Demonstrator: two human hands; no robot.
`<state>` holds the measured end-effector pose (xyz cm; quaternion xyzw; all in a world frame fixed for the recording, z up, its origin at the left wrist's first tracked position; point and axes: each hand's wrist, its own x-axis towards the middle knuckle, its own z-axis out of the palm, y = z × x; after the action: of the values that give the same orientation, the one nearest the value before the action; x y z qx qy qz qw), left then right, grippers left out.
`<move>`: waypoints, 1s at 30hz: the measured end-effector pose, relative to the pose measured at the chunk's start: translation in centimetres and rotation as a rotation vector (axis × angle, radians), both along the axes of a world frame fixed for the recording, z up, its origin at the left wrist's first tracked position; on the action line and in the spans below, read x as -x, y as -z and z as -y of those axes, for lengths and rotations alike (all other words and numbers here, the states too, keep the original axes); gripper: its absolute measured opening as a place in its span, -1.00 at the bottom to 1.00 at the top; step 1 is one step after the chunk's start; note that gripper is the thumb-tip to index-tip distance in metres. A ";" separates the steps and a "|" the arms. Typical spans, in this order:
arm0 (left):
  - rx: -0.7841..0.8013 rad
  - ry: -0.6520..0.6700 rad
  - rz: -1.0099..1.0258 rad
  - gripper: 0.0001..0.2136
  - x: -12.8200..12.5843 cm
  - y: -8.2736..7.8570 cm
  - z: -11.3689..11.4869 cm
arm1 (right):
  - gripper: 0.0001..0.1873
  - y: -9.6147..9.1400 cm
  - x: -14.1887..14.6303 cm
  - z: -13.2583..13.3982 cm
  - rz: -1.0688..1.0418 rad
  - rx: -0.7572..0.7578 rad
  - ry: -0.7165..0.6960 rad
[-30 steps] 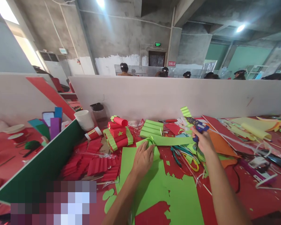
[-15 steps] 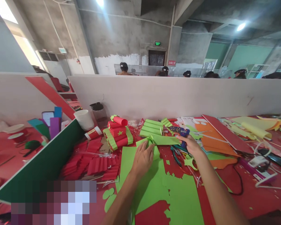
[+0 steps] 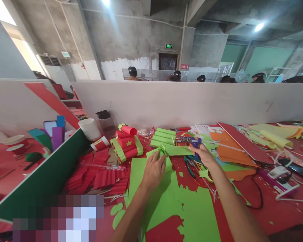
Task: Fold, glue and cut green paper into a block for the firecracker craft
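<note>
My right hand (image 3: 205, 155) is wrapped round a blue glue gun (image 3: 196, 142), its nozzle pointing left. The gun is over the right end of a flat green paper strip (image 3: 180, 150). Closed on the strip's left end, where green paper is folded and bunched, is my left hand (image 3: 154, 168). Whether my right fingertips also touch the strip, I cannot tell. Under my left hand lie large green paper sheets (image 3: 164, 205) with ragged cut edges. Just behind the strip sits a stack of rolled green paper tubes (image 3: 164, 137).
Red paper rolls with green bands (image 3: 127, 144) stand left of my hands, beside pleated red paper (image 3: 103, 178). Pliers (image 3: 190, 168) lie near my right wrist. A green divider (image 3: 45, 171) borders the left side; a white partition (image 3: 192, 104) runs behind. A power strip (image 3: 277, 179) sits right.
The glue gun has turned to a more level angle, its nozzle reaching farther left. A folded green piece behind the nozzle is no longer visible there. My left hand keeps its place.
</note>
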<state>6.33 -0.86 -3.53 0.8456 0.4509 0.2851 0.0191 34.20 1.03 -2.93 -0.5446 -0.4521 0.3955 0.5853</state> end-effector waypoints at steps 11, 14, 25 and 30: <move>0.000 -0.003 -0.001 -0.65 -0.1 0.2 -0.1 | -0.61 -0.1 -0.4 -0.1 0.440 0.002 0.256; -0.004 -0.008 0.000 -0.65 -0.1 0.2 0.0 | -0.55 0.2 -0.2 -0.2 0.340 -0.005 0.190; -0.040 0.040 0.042 -0.66 -0.1 0.7 -0.4 | -0.56 -0.9 5.3 0.5 -0.057 -0.081 -0.180; -0.053 0.052 0.073 -0.64 -0.1 0.8 -0.5 | -0.60 -0.7 7.2 -0.4 -0.021 -0.092 -0.118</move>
<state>6.47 -0.38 -4.38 0.8462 0.4201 0.3271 0.0206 27.01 1.39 -2.19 -0.4854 -0.4951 0.4140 0.5898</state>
